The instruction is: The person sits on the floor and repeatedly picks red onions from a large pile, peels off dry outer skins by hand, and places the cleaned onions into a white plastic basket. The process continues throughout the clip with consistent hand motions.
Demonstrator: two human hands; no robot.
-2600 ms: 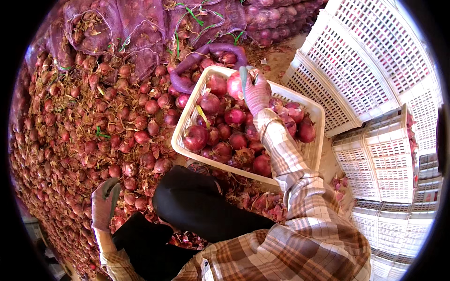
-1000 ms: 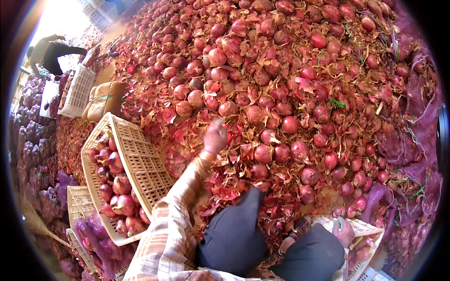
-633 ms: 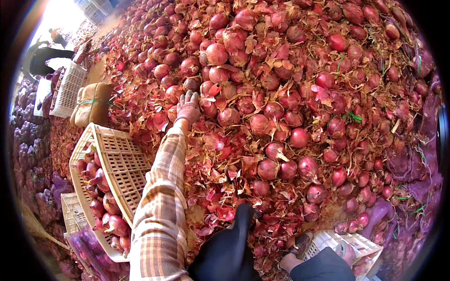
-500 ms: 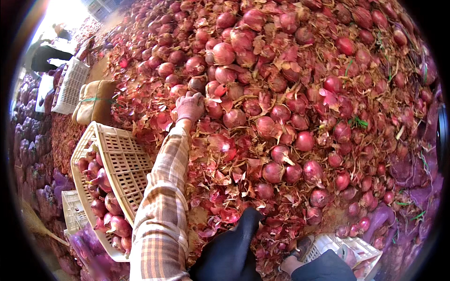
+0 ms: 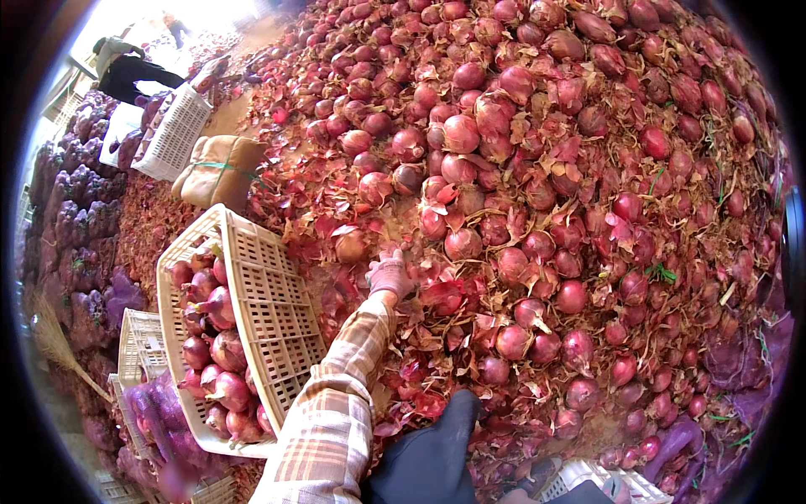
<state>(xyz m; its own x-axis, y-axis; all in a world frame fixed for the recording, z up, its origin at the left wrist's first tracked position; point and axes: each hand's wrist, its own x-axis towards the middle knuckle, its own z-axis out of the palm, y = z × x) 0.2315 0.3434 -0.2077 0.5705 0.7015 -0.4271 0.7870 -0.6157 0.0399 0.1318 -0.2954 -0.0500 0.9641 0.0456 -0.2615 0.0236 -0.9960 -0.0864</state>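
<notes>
Mostly, the floor ahead is filled by a broad heap of red onions (image 5: 573,297), strewn with papery skins. Crumpled purple mesh (image 5: 760,370) borders it on the right. Left of the left arm stands a pale slatted crate (image 5: 273,319) with more onions inside; its spot probably keeps both crate and heap within that arm's reach. Beyond it lies a brown folded bundle (image 5: 220,166), bound with green cord, seemingly to hold its folds together. At the lower right, a second crate (image 5: 579,477) shows only in part, beside the right hand (image 5: 619,489); too little of that hand is visible to judge its grip. The left hand (image 5: 390,277) is low over the skins, its grip loosely spread at the fingers, though whether anything sits under the palm I cannot tell. One single onion (image 5: 353,245) lies just beside its fingertips.

Half a second ago the left hand was curled against the heap's edge; now it has drawn back to the skins nearer the body. The lower-right crate has slipped further out of view.
</notes>
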